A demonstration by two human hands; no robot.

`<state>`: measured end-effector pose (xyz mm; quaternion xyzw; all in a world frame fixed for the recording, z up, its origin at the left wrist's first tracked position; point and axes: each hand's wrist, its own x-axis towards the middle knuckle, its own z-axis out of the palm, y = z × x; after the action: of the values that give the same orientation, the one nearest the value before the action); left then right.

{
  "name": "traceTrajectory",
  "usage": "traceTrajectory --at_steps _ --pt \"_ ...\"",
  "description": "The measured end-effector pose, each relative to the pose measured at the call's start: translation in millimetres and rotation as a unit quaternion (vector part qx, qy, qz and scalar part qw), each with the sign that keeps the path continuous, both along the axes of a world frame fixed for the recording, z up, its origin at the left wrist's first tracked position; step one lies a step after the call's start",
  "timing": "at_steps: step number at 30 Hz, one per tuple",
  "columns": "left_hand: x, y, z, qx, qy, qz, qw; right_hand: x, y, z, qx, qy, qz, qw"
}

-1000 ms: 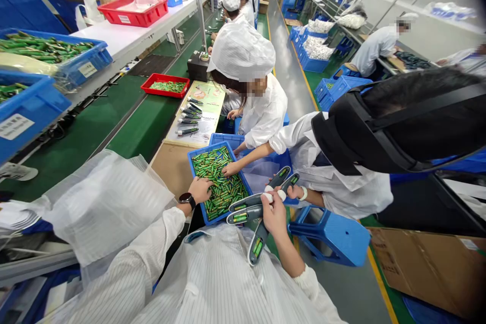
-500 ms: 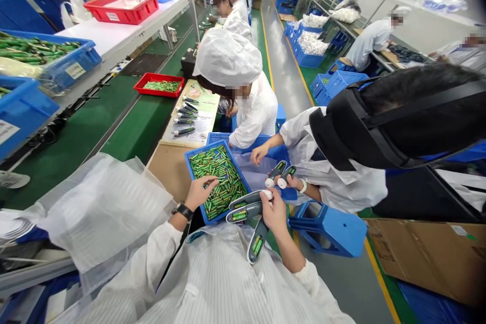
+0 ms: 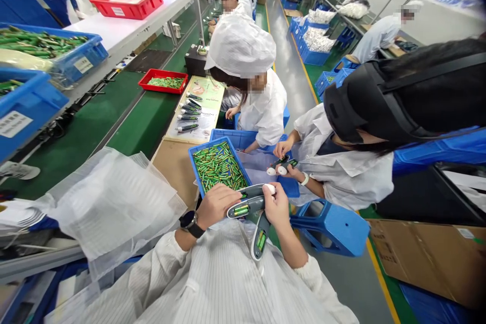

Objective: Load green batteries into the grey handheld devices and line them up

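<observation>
My right hand is closed around the white ends of several dark grey, pen-shaped devices, fanned out. The middle pen device and the lower pen device have open compartments with green batteries in them. Across the top lies another pen device, partly covered by fingers. My left hand, with a black watch at the wrist, has its fingers together at that top device's compartment. A bit of green battery shows at the fingertips, mostly hidden. Just beyond both hands stands a blue tray full of loose green batteries.
At right, a co-worker's hands hold similar devices. Another co-worker in a white cap sits ahead, beside a board with several devices. A red tray holds more green batteries. White plastic sheeting lies left; a blue stool stands right.
My left hand has moved from above the battery tray, right and toward me, to the top device in my right hand. The co-worker's free hand has come onto their devices.
</observation>
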<state>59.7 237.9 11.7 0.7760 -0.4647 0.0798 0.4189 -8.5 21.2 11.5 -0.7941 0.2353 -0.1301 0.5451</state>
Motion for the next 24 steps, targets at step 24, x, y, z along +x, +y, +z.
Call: traceTrajectory --at_steps 24 --pt "-5 -11 -22.8 -0.073 0.132 0.128 0.980 1 10 -18.5 0.015 0.000 0.017 1.000"
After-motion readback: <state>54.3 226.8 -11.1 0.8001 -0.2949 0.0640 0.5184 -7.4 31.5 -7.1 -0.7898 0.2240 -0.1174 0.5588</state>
